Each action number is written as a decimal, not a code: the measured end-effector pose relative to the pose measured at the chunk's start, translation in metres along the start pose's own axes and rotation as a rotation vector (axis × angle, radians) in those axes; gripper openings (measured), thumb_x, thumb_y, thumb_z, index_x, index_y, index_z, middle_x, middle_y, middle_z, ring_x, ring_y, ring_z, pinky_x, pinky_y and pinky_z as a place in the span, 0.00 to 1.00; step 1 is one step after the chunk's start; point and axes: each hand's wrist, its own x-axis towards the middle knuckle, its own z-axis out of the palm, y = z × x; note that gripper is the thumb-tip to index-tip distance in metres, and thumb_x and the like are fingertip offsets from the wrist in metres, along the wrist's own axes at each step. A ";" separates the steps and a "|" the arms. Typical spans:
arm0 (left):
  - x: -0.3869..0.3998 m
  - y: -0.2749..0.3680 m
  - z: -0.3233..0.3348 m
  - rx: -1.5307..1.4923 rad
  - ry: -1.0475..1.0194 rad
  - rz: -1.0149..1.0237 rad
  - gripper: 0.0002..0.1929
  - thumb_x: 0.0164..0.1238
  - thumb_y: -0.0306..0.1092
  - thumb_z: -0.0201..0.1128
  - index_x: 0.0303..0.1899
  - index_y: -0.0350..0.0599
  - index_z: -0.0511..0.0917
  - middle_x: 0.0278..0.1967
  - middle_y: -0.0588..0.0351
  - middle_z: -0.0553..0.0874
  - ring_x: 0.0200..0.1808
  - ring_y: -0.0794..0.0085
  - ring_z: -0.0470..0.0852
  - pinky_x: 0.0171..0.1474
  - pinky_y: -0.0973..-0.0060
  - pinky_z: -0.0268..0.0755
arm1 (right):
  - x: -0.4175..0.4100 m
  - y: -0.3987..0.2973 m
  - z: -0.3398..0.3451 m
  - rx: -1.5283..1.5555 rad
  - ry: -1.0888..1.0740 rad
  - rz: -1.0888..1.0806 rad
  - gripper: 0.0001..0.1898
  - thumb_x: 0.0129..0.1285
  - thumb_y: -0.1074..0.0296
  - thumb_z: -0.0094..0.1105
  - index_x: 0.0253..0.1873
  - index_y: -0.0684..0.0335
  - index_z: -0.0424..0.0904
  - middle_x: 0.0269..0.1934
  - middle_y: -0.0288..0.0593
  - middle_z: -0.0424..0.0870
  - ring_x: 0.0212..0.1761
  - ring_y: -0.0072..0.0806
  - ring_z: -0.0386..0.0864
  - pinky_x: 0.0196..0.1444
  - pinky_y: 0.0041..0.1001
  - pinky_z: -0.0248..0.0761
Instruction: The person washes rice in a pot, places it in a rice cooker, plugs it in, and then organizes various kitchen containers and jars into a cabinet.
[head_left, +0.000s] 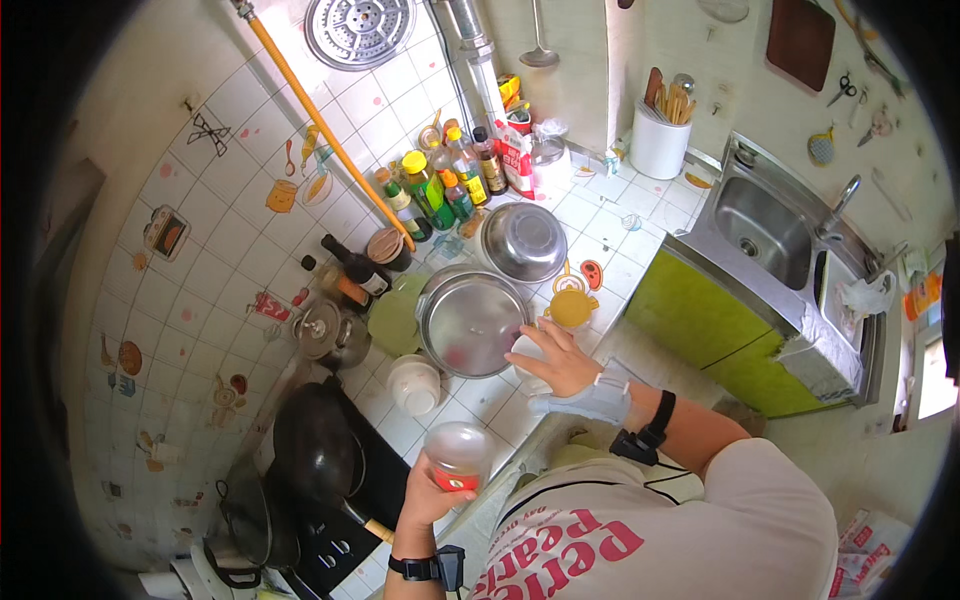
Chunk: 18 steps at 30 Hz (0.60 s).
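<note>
My left hand (439, 487) holds a clear jar (459, 454) with a red label over the counter's front edge. My right hand (559, 358), in a pale wrist wrap, is spread over a white bowl (527, 356), hiding part of it; whether the fingers grip it I cannot tell. Just beyond that hand lies a wide steel pan (475, 322), with an upturned steel basin (525, 241) behind it. White bowls (414, 385), apparently stacked, sit on the tiled counter between the pan and the stove.
A black wok (319, 442) stands on the stove, its wooden handle (379, 530) pointing towards me. Seasoning bottles (427, 187) line the wall. A lidded steel pot (334, 337) is left of the pan. Across a floor gap at right is a steel sink (765, 229).
</note>
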 end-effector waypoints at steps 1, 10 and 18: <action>0.007 0.005 0.004 0.065 -0.055 -0.034 0.50 0.32 0.37 0.89 0.64 0.39 0.70 0.52 0.57 0.84 0.55 0.71 0.82 0.60 0.68 0.74 | -0.002 0.012 0.008 -0.042 -0.049 0.016 0.37 0.51 0.57 0.73 0.69 0.50 0.71 0.70 0.56 0.61 0.75 0.56 0.56 0.73 0.50 0.58; 0.047 0.016 0.035 0.483 -0.200 0.090 0.46 0.29 0.44 0.88 0.61 0.46 0.80 0.75 0.39 0.57 0.80 0.53 0.47 0.75 0.63 0.52 | 0.011 0.046 0.013 0.269 -0.064 0.022 0.32 0.52 0.57 0.73 0.64 0.51 0.74 0.66 0.53 0.65 0.68 0.53 0.67 0.69 0.41 0.64; 0.056 0.053 0.056 0.361 -0.285 0.121 0.49 0.26 0.46 0.88 0.62 0.49 0.79 0.75 0.39 0.57 0.80 0.54 0.45 0.76 0.61 0.50 | 0.068 0.005 -0.030 0.833 -0.150 -0.062 0.36 0.59 0.54 0.71 0.70 0.59 0.68 0.64 0.54 0.69 0.66 0.41 0.71 0.68 0.34 0.65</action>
